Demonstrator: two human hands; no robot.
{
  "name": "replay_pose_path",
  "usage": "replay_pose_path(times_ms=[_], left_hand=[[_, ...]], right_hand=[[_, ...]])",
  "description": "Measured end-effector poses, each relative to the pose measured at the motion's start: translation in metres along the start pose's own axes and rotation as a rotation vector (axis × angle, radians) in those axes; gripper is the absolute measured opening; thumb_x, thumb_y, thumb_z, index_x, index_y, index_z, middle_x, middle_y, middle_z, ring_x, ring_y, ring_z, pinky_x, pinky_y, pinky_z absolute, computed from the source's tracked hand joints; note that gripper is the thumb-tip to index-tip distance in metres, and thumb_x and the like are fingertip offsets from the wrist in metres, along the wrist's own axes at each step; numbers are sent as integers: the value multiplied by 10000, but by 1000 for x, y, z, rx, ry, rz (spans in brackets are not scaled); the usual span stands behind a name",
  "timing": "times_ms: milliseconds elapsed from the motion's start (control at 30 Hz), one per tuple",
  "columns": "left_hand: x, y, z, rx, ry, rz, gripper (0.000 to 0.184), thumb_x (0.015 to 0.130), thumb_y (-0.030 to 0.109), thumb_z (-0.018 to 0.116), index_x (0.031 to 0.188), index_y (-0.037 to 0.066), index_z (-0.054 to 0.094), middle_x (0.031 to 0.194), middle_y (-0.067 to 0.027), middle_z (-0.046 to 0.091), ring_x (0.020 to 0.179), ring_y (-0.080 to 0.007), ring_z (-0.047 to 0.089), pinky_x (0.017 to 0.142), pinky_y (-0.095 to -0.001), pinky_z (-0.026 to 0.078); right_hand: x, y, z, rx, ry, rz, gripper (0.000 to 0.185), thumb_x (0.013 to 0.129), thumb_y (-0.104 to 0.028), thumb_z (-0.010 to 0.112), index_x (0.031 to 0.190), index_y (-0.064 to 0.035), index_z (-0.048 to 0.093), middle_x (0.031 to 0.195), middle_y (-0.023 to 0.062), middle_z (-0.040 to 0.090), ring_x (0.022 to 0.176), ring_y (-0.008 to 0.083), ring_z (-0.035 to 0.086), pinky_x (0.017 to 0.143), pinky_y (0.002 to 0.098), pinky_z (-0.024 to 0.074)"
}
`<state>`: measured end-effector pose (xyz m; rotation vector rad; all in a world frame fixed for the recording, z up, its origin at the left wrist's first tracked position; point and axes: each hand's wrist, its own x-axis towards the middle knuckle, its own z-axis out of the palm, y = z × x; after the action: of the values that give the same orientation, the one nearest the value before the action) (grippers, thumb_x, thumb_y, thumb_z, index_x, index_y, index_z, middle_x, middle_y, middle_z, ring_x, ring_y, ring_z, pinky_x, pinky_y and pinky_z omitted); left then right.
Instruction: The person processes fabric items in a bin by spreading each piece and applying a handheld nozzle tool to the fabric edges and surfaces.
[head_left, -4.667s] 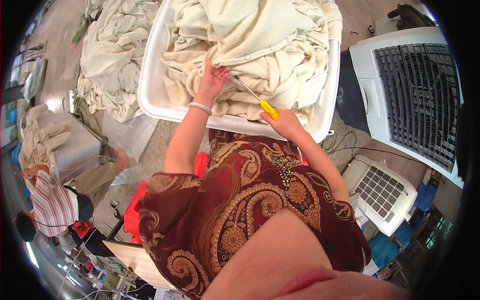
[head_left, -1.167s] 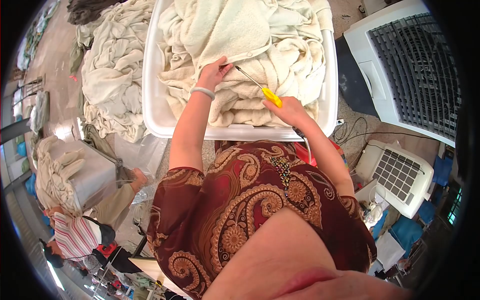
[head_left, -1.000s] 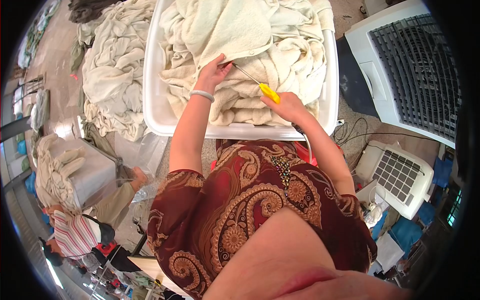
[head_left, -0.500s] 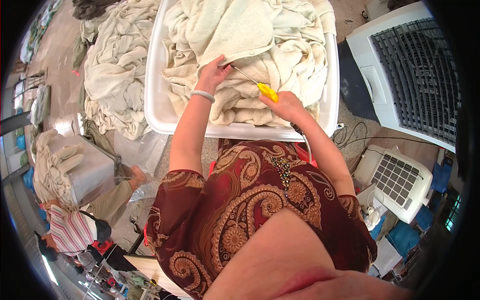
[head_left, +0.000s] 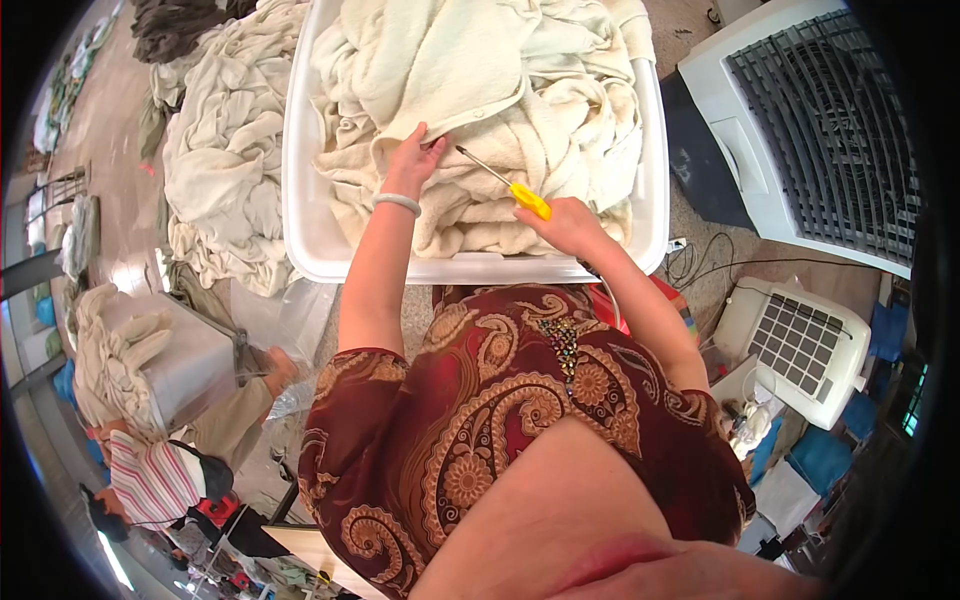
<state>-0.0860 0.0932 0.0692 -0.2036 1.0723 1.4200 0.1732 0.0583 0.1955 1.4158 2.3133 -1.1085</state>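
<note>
Evidently, the cream garment (head_left: pixel 450 75) lies on top of a heap of similar fabric (head_left: pixel 585 150) inside a white tub (head_left: pixel 470 270), directly in front of the person. Its lower edge, with a small button (head_left: pixel 479 117) on it, slants down toward the left hand (head_left: pixel 410 162). The fingers of that hand lie at the lower left end of this edge, loosely curled with the palm partly turned up; whether they pinch the fabric or only rest against it cannot be told. A pale band (head_left: pixel 397 203) circles the left wrist.

The right hand (head_left: pixel 570 228) has its fingers closed around the yellow handle of a thin-shafted tool (head_left: pixel 529 200), near the front of the tub. The shaft slants up and to the left, away from the right fingers, and its dark tip ends just beside the left fingers, a small gap apart from them, close below the garment's edge. Whether the tip touches the cloth is too fine to tell.

To the left of the tub, a pile of pale cloth (head_left: pixel 225 150) lies on the floor; to the right stands a large white unit with a dark grille (head_left: pixel 825 130).
</note>
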Motion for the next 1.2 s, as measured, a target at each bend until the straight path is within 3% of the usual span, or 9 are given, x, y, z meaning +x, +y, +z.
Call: replay_pose_path(times_ms=[200,400,533,600,700,1033,1200], left_hand=[[1,-29,36,-186,-122,-52,334,824,195,556,1041,-29,438,975,-184,502,863,-281,533,706,-292,508],[16,-51,74,21,-87,-82,348,818,189,560,1052,-39,440,994,-202,503,886,-306,546,700,-277,516],[20,-42,68,-44,-67,-159,288,836,168,521,1038,-21,442,990,-199,501,873,-304,532,733,-329,503],[20,-39,59,-32,-209,-176,273,856,190,475,1034,-14,437,1008,-209,496,874,-330,527,737,-373,480],[11,-40,67,-59,-120,-164,329,879,240,424,1066,-30,441,1017,-207,503,917,-344,521,778,-386,472],[6,-37,65,-115,-112,-165,313,886,193,398,1090,-44,403,1050,-219,482,945,-351,505,782,-391,466],[3,-37,65,-8,-135,-131,304,880,172,412,1093,-45,403,1050,-200,491,953,-315,509,797,-361,459]], right_hand=[[-20,23,-3,217,68,134,547,766,-544,441,759,-24,609,681,205,577,689,359,551,638,412,422],[-20,36,-7,245,104,159,530,772,-531,439,797,-30,608,694,210,579,707,361,555,655,411,425],[-17,29,-16,146,144,112,534,781,-526,426,773,-25,611,679,209,579,696,373,555,647,420,431],[-11,22,-19,131,155,77,542,783,-528,420,761,-21,612,675,208,579,690,377,554,642,424,432],[-5,19,-22,91,143,61,563,783,-541,407,730,-19,613,677,211,579,682,377,554,636,426,433],[4,21,-14,28,116,96,615,772,-564,405,678,9,609,663,208,578,670,357,562,619,415,437],[-5,17,-14,40,122,109,609,769,-565,410,696,4,612,672,207,580,676,359,560,624,413,437]])
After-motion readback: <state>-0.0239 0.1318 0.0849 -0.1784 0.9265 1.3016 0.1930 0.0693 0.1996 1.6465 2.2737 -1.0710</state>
